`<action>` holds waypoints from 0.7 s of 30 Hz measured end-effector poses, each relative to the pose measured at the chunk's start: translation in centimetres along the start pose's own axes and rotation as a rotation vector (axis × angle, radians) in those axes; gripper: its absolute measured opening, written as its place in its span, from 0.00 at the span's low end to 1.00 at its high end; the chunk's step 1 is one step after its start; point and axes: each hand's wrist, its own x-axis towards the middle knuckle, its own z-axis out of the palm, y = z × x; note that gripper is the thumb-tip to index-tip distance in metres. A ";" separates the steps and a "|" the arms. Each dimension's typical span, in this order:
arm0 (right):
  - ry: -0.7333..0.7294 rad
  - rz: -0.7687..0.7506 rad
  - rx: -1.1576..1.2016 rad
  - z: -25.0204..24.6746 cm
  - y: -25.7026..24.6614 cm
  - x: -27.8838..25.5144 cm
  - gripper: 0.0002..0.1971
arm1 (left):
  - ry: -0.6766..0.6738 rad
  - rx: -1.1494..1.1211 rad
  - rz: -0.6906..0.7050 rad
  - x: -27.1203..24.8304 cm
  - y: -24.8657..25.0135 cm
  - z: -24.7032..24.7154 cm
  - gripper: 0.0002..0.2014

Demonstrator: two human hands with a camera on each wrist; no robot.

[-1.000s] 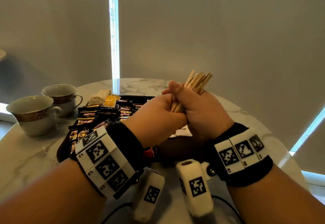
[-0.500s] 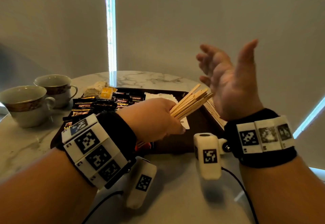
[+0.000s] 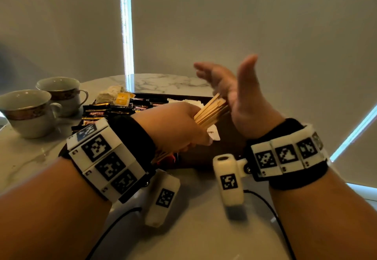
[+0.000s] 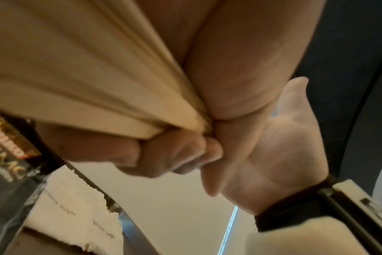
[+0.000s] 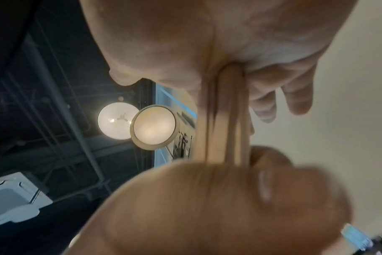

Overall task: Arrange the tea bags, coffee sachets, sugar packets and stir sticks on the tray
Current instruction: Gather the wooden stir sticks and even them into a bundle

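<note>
My left hand point(image 3: 179, 127) grips a bundle of wooden stir sticks point(image 3: 210, 110) above the dark tray point(image 3: 230, 137); the left wrist view shows its fingers point(image 4: 164, 155) curled round the stir sticks point(image 4: 87, 77). My right hand point(image 3: 234, 94) is flat and open, its palm pressed against the sticks' far ends, which also shows in the right wrist view on the stir sticks point(image 5: 220, 120). On the tray lie black coffee sachets point(image 3: 114, 110), white sugar packets point(image 3: 213, 134) and, at the back left, tea bags point(image 3: 114, 96).
Two ceramic cups point(image 3: 30, 110) stand on the marble table point(image 3: 30, 157) left of the tray. Grey blinds hang close behind the table. Wrist camera cables point(image 3: 114, 225) trail over the near tabletop.
A second ago both hands gripped the stick bundle. The right hand let go, opened wide, and has now come back with its flat palm against the stick ends.
</note>
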 end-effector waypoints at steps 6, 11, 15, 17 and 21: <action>-0.057 0.006 0.068 0.5 0.1 0.4 0.75 | -0.022 0.061 -0.003 0.2 -0.1 0.3 0.10; -0.035 0.008 0.143 -0.5 0.2 0.4 0.76 | -0.023 0.052 0.007 0.3 -0.4 0.0 0.09; -0.165 0.020 0.053 0.5 0.3 0.4 0.82 | -0.005 0.009 0.014 0.5 -0.7 -0.2 0.09; -0.200 0.025 -0.013 1.0 0.3 0.5 0.82 | 0.008 0.001 -0.002 0.6 -0.9 -0.3 0.09; -0.060 0.092 0.132 0.7 0.1 1.1 0.84 | 0.038 -0.071 0.059 0.9 -1.1 -0.4 0.08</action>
